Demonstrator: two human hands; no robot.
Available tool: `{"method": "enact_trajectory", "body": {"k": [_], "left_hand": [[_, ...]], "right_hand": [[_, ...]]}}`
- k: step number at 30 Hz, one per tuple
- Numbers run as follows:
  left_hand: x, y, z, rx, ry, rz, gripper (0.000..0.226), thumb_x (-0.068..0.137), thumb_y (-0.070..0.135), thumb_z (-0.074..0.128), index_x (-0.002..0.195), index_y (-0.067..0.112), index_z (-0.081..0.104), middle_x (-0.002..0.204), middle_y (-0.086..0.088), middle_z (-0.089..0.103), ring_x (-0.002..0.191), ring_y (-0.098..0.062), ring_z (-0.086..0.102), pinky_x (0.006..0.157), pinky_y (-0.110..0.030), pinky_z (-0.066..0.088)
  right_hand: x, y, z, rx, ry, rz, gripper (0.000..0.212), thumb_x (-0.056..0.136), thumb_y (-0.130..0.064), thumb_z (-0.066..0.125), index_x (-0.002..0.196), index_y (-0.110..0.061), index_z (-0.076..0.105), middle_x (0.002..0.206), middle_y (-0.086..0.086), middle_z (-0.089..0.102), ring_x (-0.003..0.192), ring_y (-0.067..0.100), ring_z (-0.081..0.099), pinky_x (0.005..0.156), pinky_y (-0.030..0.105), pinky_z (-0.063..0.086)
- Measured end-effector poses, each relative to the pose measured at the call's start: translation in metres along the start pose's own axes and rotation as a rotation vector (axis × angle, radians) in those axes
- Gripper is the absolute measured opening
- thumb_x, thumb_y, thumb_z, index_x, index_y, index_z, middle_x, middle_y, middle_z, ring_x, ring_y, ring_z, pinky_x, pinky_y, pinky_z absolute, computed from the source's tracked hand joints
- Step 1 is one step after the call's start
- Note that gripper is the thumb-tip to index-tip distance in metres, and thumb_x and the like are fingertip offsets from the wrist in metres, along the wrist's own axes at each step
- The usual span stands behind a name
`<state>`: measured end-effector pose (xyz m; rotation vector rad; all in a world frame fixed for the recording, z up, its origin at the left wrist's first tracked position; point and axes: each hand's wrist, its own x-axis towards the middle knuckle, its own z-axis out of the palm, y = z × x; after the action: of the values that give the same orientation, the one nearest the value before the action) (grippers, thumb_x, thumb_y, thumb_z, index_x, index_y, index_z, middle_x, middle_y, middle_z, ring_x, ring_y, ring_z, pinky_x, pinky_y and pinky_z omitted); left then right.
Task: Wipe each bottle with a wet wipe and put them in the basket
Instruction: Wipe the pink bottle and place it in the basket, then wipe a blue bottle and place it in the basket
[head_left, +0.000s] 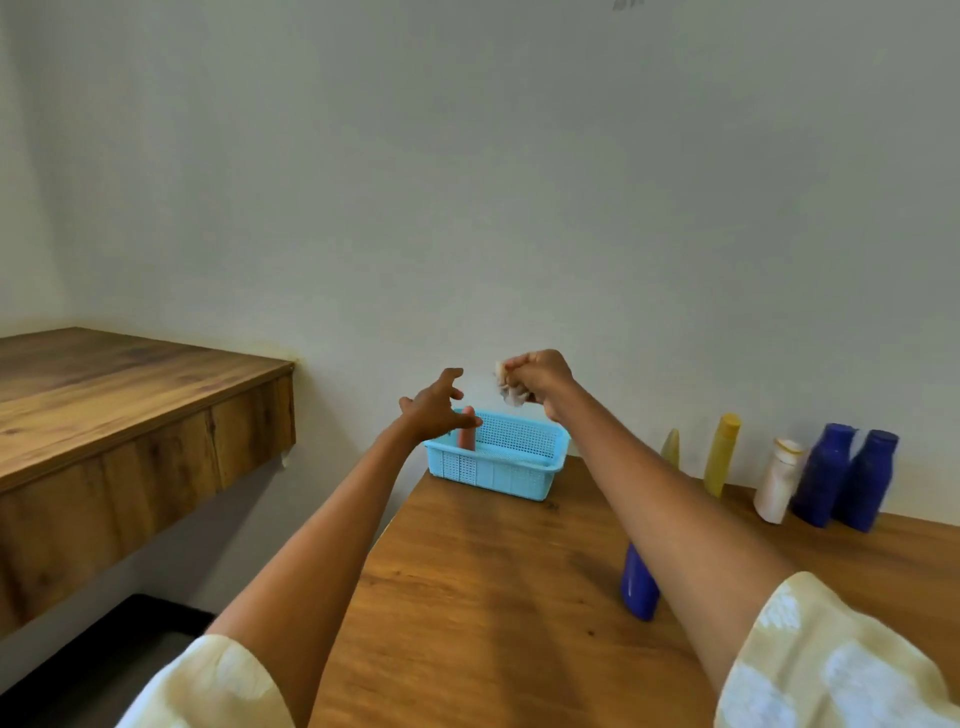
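Note:
A light blue plastic basket (498, 467) stands at the far left corner of the wooden table (493, 597). A pink bottle (467, 435) stands upright inside it. My left hand (434, 408) hovers just above and in front of that bottle, fingers spread and holding nothing. My right hand (540, 379) is raised above the basket and grips a crumpled wet wipe (510, 389). Against the wall to the right stand two yellow bottles (722, 454), a white bottle (777, 480) and two dark blue bottles (844, 475). Another blue bottle (639, 584) stands mid-table, partly hidden by my right forearm.
A second wooden counter (130, 405) juts out at the left, higher than the table, with a gap of grey wall and a dark floor mat (104, 660) between them. A plain wall rises directly behind the basket and bottles.

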<state>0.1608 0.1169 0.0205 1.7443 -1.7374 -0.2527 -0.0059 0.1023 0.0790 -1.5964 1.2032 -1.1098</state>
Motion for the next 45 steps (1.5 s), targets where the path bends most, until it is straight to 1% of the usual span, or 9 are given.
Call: {"method": "enact_trajectory", "body": {"k": [5,8,11,15,19,25,35,41,45], "left_hand": [[-0.034,0.042,0.004,-0.090,0.096,0.106,0.074,0.078,0.036,0.074,0.139,0.022,0.034,0.126,0.000,0.059,0.111,-0.019,0.058,0.101,-0.038,0.032],[-0.056,0.069,0.017,-0.144,0.010,0.165,0.068,0.078,0.035,0.074,0.136,0.022,0.040,0.125,0.001,0.059,0.112,-0.018,0.056,0.104,-0.041,0.035],[-0.075,0.093,0.035,-0.161,-0.079,0.264,0.060,0.081,0.035,0.072,0.132,0.019,0.047,0.124,0.001,0.059,0.112,-0.015,0.055,0.091,-0.014,0.037],[-0.096,0.116,0.056,-0.383,-0.319,0.279,0.057,0.084,0.032,0.069,0.134,0.015,0.047,0.129,-0.002,0.055,0.110,-0.009,0.053,0.078,-0.011,0.042],[-0.105,0.135,0.075,-0.456,-0.391,0.289,0.051,0.084,0.033,0.068,0.129,0.015,0.051,0.118,0.004,0.059,0.103,-0.004,0.056,0.073,-0.011,0.045],[-0.100,0.148,0.093,-0.463,-0.304,0.277,0.034,0.080,0.028,0.074,0.106,0.012,0.060,0.102,-0.005,0.066,0.098,-0.018,0.062,0.083,-0.025,0.051],[-0.085,0.121,0.069,-0.998,-0.208,0.199,0.021,0.092,0.013,0.058,0.112,0.011,0.060,0.103,-0.008,0.067,0.098,-0.015,0.062,0.089,-0.026,0.049],[-0.069,0.124,0.057,-1.215,-0.186,0.237,0.023,0.090,0.020,0.056,0.109,0.008,0.062,0.098,-0.009,0.069,0.097,-0.021,0.064,0.092,-0.032,0.049],[-0.060,0.128,0.054,-1.288,-0.134,0.254,0.032,0.085,0.021,0.061,0.111,0.003,0.063,0.101,-0.013,0.069,0.098,-0.025,0.065,0.094,-0.035,0.050]], "right_hand": [[-0.046,-0.015,-0.051,0.129,0.037,-0.016,0.033,0.083,0.016,0.050,0.112,0.000,0.053,0.086,0.020,0.063,0.068,0.024,0.060,0.055,0.027,0.045],[-0.067,-0.008,-0.084,0.113,0.083,-0.040,0.008,0.085,0.009,0.057,0.086,0.006,0.064,0.087,0.020,0.062,0.068,0.023,0.055,0.057,0.027,0.043],[-0.084,0.008,-0.114,0.120,0.138,-0.051,0.015,0.082,0.001,0.066,0.070,-0.008,0.065,0.077,0.011,0.066,0.058,0.019,0.052,0.056,0.030,0.045],[-0.099,0.031,-0.140,0.174,0.295,-0.034,0.022,0.080,0.006,0.061,0.073,-0.014,0.069,0.077,0.006,0.071,0.056,0.016,0.057,0.049,0.024,0.050],[-0.108,0.047,-0.155,0.245,0.389,-0.016,0.022,0.084,0.007,0.058,0.085,-0.012,0.068,0.082,0.002,0.067,0.072,0.012,0.065,0.051,0.015,0.051],[-0.112,0.044,-0.161,0.420,0.279,0.032,0.004,0.085,-0.008,0.062,0.086,-0.006,0.066,0.088,0.010,0.066,0.077,0.018,0.067,0.075,0.028,0.058],[-0.120,0.028,-0.146,0.153,0.205,-0.127,0.035,0.083,0.006,0.062,0.115,-0.007,0.055,0.108,0.011,0.061,0.098,0.022,0.064,0.073,0.022,0.057],[-0.108,0.021,-0.126,0.039,0.168,-0.280,0.025,0.080,-0.005,0.071,0.099,-0.015,0.058,0.099,0.006,0.068,0.093,0.018,0.066,0.077,0.026,0.056],[-0.101,0.013,-0.106,-0.029,0.194,-0.433,0.026,0.077,-0.022,0.076,0.097,-0.024,0.059,0.093,-0.005,0.070,0.085,0.006,0.065,0.066,0.015,0.051]]}}
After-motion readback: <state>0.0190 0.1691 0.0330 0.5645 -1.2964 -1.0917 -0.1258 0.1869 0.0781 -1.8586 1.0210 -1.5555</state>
